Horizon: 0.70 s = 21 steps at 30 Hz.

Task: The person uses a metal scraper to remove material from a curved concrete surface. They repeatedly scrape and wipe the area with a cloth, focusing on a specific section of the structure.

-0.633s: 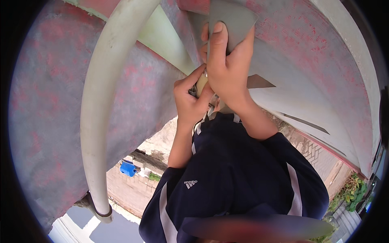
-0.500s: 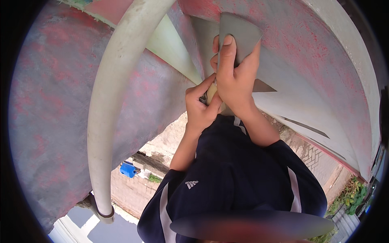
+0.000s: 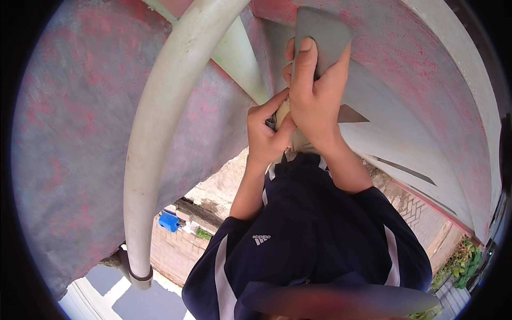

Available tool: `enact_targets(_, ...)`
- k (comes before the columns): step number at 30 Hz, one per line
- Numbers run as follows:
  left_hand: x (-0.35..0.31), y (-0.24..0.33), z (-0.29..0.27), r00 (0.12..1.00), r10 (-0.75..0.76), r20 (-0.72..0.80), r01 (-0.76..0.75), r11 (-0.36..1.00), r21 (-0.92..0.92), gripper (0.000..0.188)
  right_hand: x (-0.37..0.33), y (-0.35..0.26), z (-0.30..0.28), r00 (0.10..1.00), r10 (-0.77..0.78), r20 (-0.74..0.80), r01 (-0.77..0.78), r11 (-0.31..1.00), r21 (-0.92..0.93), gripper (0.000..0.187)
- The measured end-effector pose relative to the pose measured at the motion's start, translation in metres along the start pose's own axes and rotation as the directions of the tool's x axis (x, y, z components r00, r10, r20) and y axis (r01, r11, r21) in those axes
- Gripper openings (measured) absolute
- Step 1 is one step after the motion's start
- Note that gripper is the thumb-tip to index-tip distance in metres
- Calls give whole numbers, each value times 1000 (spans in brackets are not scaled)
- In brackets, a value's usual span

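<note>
My right hand (image 3: pixel 320 104) grips a flat grey sheet (image 3: pixel 328 40), which looks like sandpaper, with the thumb over its face and fingertips curled round the left edge. The sheet stands up in a corner between curved grey panels. Just below and to the left, my left hand (image 3: pixel 265 130) is pinched against a small yellowish piece (image 3: pixel 282 113) beside the heel of my right hand. A dark crumpled scrap shows inside the left finger and thumb. What exactly the left hand holds is partly hidden.
A thick pale curved pipe (image 3: pixel 160 117) crosses in front on the left. Behind it spreads a grey panel with red patches (image 3: pixel 80 138); another curved panel (image 3: pixel 421 58) rises at right, with a dark slot (image 3: pixel 405 170). A blue container (image 3: pixel 169 221) lies below.
My right hand and the sheet sit slightly higher and farther right in view. The pipe and panels have shifted right too, so the view itself has moved. Both grips look the same.
</note>
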State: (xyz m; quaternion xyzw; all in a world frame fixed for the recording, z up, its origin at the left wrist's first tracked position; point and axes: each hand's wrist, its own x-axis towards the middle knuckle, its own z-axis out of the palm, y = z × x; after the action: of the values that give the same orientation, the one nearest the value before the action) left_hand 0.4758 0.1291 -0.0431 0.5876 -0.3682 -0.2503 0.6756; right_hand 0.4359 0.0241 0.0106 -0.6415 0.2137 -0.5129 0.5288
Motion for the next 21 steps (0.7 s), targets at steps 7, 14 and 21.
enact_targets(7, -1, -1, 0, 998, -52, -46, 52, 999, 6, 42, 3, 2, 2, 1000, -2, -9, 2, 1000, -14, 28)
enact_targets(14, -8, -4, 13, 995, 77, -59, -68, 988, 139, 35, -4, 1, -29, 997, -31, 76, 50, 965, -256, 21)
enact_targets(21, -1, 6, 10, 989, 111, -94, -93, 979, 184, 35, 6, -4, -24, 989, 7, 149, 34, 961, -274, 29)
